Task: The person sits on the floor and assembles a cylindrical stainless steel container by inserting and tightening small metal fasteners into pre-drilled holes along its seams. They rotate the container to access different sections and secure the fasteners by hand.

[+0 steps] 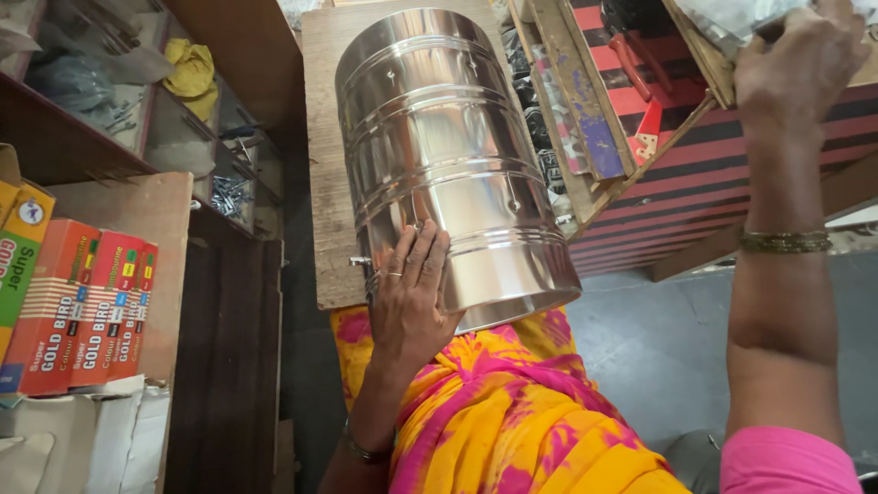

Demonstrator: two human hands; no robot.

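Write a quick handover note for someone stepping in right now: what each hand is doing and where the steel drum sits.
Left hand: flat against the side of the large shiny ribbed steel drum, steadying it, not gripping.
Right hand: raised to the wooden tray at upper right, fingers on a clear plastic bag lying in it.
Drum: lying on the wooden board, its near end over the lap.
Done: drum braced.
Left: the bag is not yet lifted out.

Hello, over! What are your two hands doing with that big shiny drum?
Left hand flat on steel drum. Right hand up at wooden tray, on plastic bag. Drum lies on wooden board.
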